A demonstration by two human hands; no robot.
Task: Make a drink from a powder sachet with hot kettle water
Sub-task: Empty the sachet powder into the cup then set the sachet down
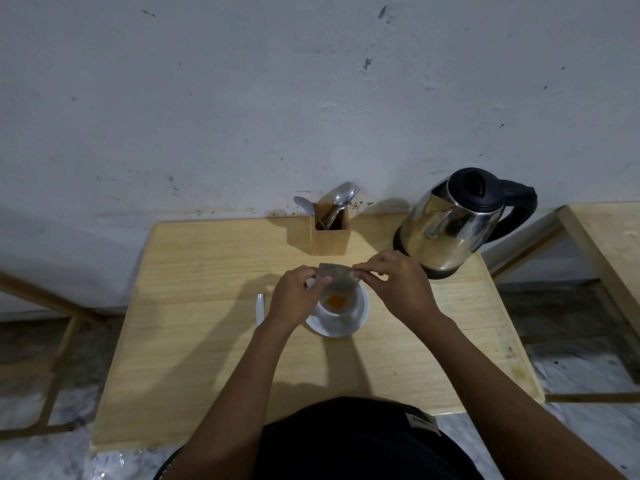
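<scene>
**Sachet held above the cup, powder lying inside**

A small greyish translucent powder sachet [335, 274] is held just above a white ceramic cup [349, 308], pinched at both ends. Its left edge is gripped between thumb and curled fingers of the left hand [294, 299]; its upper right corner is pinched by the fingertips of the right hand [398, 289]. A patch of orange powder [336, 300] is seen on the bottom of the cup, which is set on a round white saucer [346, 329] near the middle of the pale wooden table [207, 341]. A slim white object [259, 308], too small to be identified, is laid just left of the saucer. A polished steel kettle with a black lid and handle [450, 223] is placed at the far right of the table, well apart from the cup. A square wooden cutlery holder [330, 235] with metal spoons [341, 197] is stood by the stained grey wall [242, 98].
</scene>
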